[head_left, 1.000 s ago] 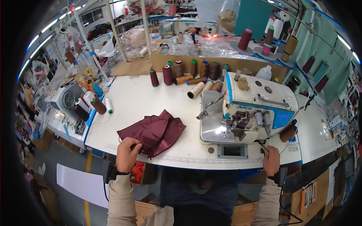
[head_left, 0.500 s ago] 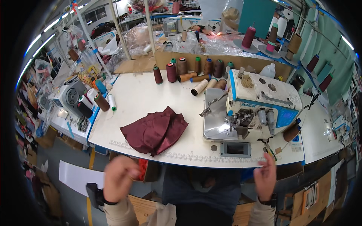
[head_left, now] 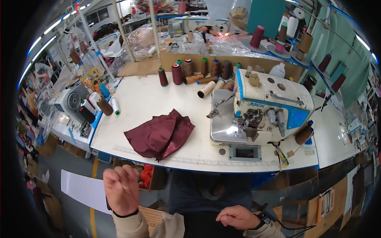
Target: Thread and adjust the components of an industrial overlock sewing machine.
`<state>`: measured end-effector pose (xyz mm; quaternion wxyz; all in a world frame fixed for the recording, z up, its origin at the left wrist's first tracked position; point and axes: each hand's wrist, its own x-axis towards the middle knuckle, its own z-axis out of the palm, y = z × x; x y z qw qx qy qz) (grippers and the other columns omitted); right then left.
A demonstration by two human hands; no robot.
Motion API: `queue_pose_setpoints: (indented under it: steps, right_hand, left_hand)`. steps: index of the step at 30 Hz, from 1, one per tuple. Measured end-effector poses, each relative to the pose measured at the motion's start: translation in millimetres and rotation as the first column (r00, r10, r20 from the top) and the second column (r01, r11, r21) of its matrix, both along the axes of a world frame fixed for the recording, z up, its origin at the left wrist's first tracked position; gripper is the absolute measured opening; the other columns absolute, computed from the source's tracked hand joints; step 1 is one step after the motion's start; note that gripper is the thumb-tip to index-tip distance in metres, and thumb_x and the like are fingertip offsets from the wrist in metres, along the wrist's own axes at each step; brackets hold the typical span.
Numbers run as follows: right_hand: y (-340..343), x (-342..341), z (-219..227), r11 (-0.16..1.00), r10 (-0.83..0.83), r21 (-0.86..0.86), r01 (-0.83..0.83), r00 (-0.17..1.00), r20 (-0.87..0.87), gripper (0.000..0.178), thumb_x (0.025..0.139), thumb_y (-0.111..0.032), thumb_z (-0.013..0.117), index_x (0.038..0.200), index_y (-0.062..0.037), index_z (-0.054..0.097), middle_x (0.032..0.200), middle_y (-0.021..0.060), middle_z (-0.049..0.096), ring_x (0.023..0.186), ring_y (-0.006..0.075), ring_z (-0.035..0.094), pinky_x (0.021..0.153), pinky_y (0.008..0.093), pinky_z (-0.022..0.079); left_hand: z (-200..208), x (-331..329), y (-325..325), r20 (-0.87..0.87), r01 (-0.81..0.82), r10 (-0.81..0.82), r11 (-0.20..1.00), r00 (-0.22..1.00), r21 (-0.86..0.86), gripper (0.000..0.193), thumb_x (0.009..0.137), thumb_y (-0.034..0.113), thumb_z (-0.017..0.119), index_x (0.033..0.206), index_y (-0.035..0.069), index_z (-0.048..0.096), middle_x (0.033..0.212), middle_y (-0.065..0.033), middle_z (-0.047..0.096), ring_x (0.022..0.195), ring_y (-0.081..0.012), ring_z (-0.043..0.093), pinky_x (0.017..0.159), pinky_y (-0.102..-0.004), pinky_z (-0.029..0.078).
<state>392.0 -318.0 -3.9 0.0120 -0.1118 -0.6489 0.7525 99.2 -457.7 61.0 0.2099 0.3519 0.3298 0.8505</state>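
Maroon fabric [head_left: 158, 137], probably light, soft and slippery, best pinched at its left corner; left hand [head_left: 122, 191] and right hand [head_left: 240, 217] half-open, fingers loosely curled, apparently empty.

Left grip [head_left: 122, 186] half-curled, right grip [head_left: 238, 217] loose

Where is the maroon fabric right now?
In the head view, the maroon fabric lies on the white table, left of the sewing machine, beyond and apart from the left hand.

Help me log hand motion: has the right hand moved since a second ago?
Yes: judged against the overlock sewing machine, the right hand has moved leftward and away, toward the picture's lower edge.
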Motion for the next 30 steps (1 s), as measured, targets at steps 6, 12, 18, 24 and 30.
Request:
queue_pose_setpoints:
  steps: [6, 12, 18, 24, 30]
  right_hand:
    - [0, -19, 26, 0.962, -0.046, 0.257, 0.094, 0.982, -0.186, 0.021, 0.098, -0.02, 0.058, 0.101, -0.0005, 0.064, 0.08, 0.0085, 0.065, 0.071, 0.0177, 0.062, 0.066, 0.0288, 0.049]
    - [3, 12, 27, 0.922, -0.342, 0.163, 0.35, 0.937, -0.075, 0.017, 0.096, -0.017, 0.061, 0.096, -0.0007, 0.065, 0.08, 0.0063, 0.064, 0.07, 0.0141, 0.06, 0.065, 0.0263, 0.048]
    - [-11, 5, -9, 0.919, -0.391, 0.03, 0.392, 0.919, -0.044, 0.018, 0.097, -0.017, 0.061, 0.098, 0.0004, 0.064, 0.081, 0.0039, 0.063, 0.072, 0.0101, 0.058, 0.066, 0.0242, 0.047]
    - [-10, -12, -9, 0.906, -0.348, 0.196, 0.375, 0.924, -0.155, 0.015, 0.098, -0.014, 0.058, 0.093, 0.0003, 0.063, 0.09, 0.0062, 0.063, 0.082, 0.0131, 0.058, 0.072, 0.0262, 0.047]
    - [-12, -24, -2, 0.959, -0.281, -0.068, 0.275, 0.956, -0.087, 0.079, 0.09, -0.017, 0.071, 0.15, -0.0028, 0.023, 0.116, 0.0113, 0.064, 0.095, 0.0139, 0.06, 0.078, 0.0276, 0.05]
  left_hand:
    - [-36, 74, 34, 0.027, 0.673, -0.827, 0.438, 0.562, -0.596, 0.054, 0.097, 0.028, 0.06, 0.14, 0.002, 0.042, 0.122, -0.0138, 0.056, 0.103, -0.0179, 0.058, 0.089, -0.0324, 0.048]
    - [-36, 42, 50, -0.069, 0.554, -0.948, 0.24, 0.311, -0.797, 0.024, 0.097, 0.021, 0.061, 0.105, 0.0, 0.068, 0.094, -0.011, 0.069, 0.084, -0.0191, 0.067, 0.075, -0.0293, 0.051]
    - [-34, 55, 50, 0.128, 0.612, -0.599, 0.779, 0.791, -0.137, 0.026, 0.098, 0.022, 0.055, 0.085, 0.001, 0.063, 0.09, -0.0139, 0.061, 0.086, -0.0269, 0.06, 0.087, -0.0471, 0.046]
    - [-39, 82, 52, 0.636, 0.906, -0.698, 0.424, 0.33, -0.005, 0.028, 0.098, 0.026, 0.054, 0.081, 0.004, 0.053, 0.064, -0.0024, 0.041, 0.055, -0.0149, 0.04, 0.058, -0.0345, 0.04]
    - [-39, 107, 56, 0.306, 0.734, -0.687, 0.499, 0.659, -0.461, 0.025, 0.098, 0.016, 0.052, 0.077, 0.001, 0.051, 0.065, -0.0045, 0.043, 0.057, -0.0155, 0.039, 0.059, -0.0331, 0.042]
